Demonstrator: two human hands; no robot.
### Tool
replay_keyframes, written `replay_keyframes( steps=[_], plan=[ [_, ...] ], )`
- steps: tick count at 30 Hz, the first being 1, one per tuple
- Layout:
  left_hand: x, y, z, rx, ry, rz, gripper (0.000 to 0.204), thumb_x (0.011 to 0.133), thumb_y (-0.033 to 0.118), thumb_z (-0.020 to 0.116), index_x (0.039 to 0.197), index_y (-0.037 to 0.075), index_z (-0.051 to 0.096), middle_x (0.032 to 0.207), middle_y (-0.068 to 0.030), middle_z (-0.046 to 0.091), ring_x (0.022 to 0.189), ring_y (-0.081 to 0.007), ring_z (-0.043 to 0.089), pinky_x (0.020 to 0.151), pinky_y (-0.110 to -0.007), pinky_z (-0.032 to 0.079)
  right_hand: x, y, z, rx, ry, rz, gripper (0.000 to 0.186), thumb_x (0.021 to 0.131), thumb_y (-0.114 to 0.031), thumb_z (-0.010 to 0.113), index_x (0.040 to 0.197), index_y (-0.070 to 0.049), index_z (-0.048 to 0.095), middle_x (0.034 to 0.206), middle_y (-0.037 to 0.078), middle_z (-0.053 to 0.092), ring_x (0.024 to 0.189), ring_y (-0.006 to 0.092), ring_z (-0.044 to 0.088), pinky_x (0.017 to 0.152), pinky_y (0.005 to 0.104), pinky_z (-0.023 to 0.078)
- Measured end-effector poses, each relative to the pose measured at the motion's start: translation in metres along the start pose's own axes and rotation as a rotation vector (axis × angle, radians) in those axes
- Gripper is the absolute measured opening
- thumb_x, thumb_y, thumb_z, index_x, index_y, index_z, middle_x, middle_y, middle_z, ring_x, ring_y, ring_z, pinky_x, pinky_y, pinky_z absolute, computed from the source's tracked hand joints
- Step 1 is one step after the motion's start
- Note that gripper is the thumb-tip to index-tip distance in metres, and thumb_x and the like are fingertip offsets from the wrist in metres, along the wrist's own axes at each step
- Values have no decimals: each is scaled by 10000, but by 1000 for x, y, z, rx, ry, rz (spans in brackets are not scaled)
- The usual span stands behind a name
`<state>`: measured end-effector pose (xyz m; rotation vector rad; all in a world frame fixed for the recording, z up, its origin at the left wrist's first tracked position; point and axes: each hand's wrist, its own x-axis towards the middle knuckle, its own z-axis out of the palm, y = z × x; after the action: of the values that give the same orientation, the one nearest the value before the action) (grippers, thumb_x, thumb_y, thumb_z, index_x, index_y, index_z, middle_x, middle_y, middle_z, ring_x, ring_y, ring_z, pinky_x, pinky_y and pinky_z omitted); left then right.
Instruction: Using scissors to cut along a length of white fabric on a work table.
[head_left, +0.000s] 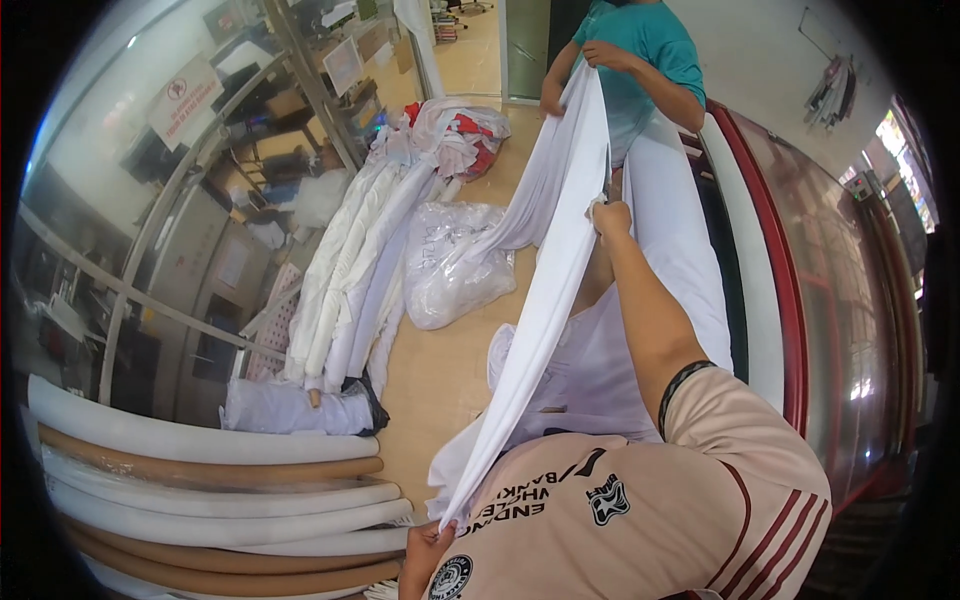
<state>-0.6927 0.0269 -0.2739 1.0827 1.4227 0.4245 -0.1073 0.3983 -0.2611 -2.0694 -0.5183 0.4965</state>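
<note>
A long white cloth (545,330) is stretched across the view from far to near. Down at the lower edge, my left hand (430,550) pinches its near end. My right hand (612,218) is closed at the far part of the cloth, along its right edge. A dark grey blade, apparently of scissors (615,184), sticks up from this fist; the handles are hidden. Beyond it, a co-worker in a teal shirt (640,60) grips the cloth's far end with both hands. More white cloth (590,370) hangs in folds beneath the stretched strip.
A clear plastic bag (460,265) lies on the tan floor (410,390). Left of it are long bundles of white fabric (345,260). White and brown rolls (220,500) lie stacked at the lower left, beside a glass partition (130,270). A red-framed panel (790,300) stands at the right.
</note>
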Motion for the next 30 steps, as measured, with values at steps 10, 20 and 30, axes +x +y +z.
replay_keyframes(
  steps=[10,20,30],
  plan=[
    [97,133,42,-260,173,274,220,901,169,650,825,-35,683,689,65,551,595,-31,417,522,-216,325,-76,-43,-126,337,-201,-145,142,661,-36,725,755,42,651,656,80,582,561,165,524,521,312,404],
    [103,454,247,-842,-630,481,272,943,189,535,1046,-54,604,952,-131,666,817,-238,673,728,-365,556,-60,-103,-341,-98,151,-398,212,650,-232,709,672,-22,703,680,136,659,592,232,631,539,370,495],
    [-96,559,382,-1149,-1821,1007,306,921,269,540,1077,13,599,998,-100,652,893,-208,639,788,-349,524,-77,-175,-542,-337,-59,-356,232,716,-196,662,824,8,673,729,114,650,626,206,586,555,359,457]
  ],
)
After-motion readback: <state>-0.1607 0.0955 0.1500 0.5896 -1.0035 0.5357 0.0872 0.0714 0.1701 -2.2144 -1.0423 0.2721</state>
